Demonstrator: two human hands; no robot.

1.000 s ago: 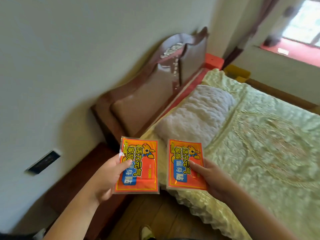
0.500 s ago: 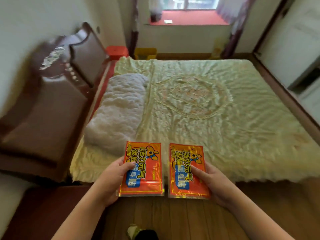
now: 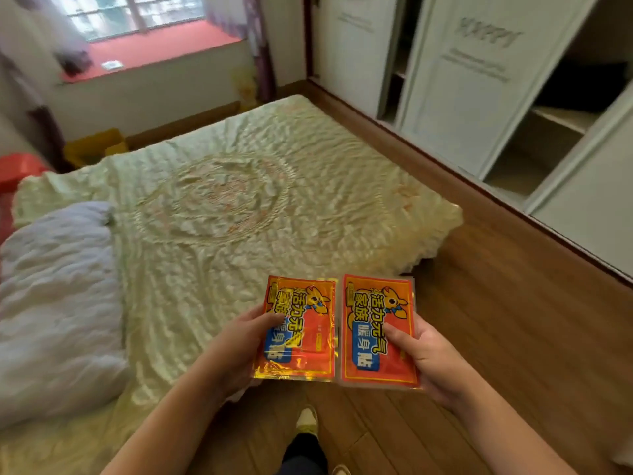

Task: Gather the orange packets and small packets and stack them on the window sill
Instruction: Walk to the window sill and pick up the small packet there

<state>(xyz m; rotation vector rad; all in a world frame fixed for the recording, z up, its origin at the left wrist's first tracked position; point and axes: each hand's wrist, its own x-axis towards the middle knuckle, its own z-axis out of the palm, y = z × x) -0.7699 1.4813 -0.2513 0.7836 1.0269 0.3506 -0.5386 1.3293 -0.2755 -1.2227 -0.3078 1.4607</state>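
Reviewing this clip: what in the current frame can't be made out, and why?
Head view only:
- Sill: blurred; the small pale item and dark item on it can't be identified.
- Left packet and right packet: backs are hidden; whether more packets lie beneath can't be told.
- Left hand, right hand: fingers behind the packets are hidden.
- Wardrobe: lettering is motion-blurred and cut off by the right edge.

Quilted bed (image 3: pixel 239 207), wooden floor (image 3: pixel 513 320), white wardrobe (image 3: pixel 455 97), bright window (image 3: pixel 137 12)
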